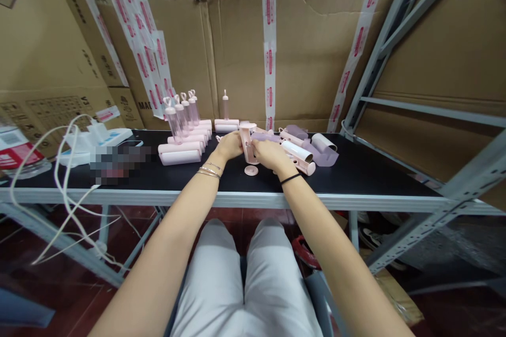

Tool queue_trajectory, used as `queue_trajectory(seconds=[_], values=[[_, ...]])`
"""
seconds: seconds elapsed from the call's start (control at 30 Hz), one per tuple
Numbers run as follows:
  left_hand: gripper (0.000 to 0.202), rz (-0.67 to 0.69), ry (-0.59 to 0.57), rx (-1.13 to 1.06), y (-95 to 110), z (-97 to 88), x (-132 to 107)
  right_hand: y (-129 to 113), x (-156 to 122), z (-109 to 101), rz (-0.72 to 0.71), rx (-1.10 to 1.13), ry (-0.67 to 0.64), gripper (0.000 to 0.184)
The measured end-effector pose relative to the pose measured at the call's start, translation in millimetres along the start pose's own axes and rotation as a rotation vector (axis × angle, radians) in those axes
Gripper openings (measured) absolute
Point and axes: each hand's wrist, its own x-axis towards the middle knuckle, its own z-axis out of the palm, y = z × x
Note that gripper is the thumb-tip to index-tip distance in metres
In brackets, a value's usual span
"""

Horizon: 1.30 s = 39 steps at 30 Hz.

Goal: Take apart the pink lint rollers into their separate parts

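Upright on the black tabletop stands a pink plastic housing, between my two hands. My left hand closes on its left side, fingertips partly hidden behind it. From the right, the fingers of my right hand press against the same housing. A small round pink cap lies flat just in front of it. Right of my right hand is a loose pile with a white and pink tube, pale purple translucent covers and other pink parts.
Several pink lint-roller-like pieces with clear upright handles line the left; another one stands behind. Farther left are a white power strip, white cables and a bottle. Cardboard walls the back; a metal post rises at right.
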Motion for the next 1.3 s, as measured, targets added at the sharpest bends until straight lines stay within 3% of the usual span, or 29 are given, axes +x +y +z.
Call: queue_trajectory(seconds=[0.17, 0.37, 0.63, 0.9, 1.07, 1.2, 1.3], values=[[0.024, 0.018, 0.001, 0.065, 1.6, 3.6, -1.0, -1.3, -3.1, -0.1, -0.014, -0.065, -0.026, 0.041], [0.026, -0.054, -0.11, 0.195, 6.6, 0.0, -2.7, 2.3, -1.0, 4.2, -0.042, -0.074, -0.006, 0.042], [0.028, -0.041, -0.201, 0.305, 16.2, -7.6, -2.3, 1.6, 0.3, 1.9, -0.02, -0.029, -0.018, 0.039], [0.033, -0.167, -0.109, 0.325, 11.9, 2.3, -0.7, 8.8, 7.2, 3.2, 0.06, 0.04, -0.053, 0.033], [0.043, -0.176, -0.119, 0.33, 0.0, 9.3, -2.7, 16.5, 8.6, 9.1, 0.17, 0.025, -0.017, 0.036], [0.054, -0.216, -0.136, 0.378, 3.3, 10.7, -6.3, 17.3, 8.0, 10.2, 0.255, 0.066, -0.009, 0.035], [0.048, -0.298, -0.039, 0.38, 5.7, 9.7, -6.9, 15.7, 8.0, 8.8, 0.276, 0.087, 0.043, 0.037]])
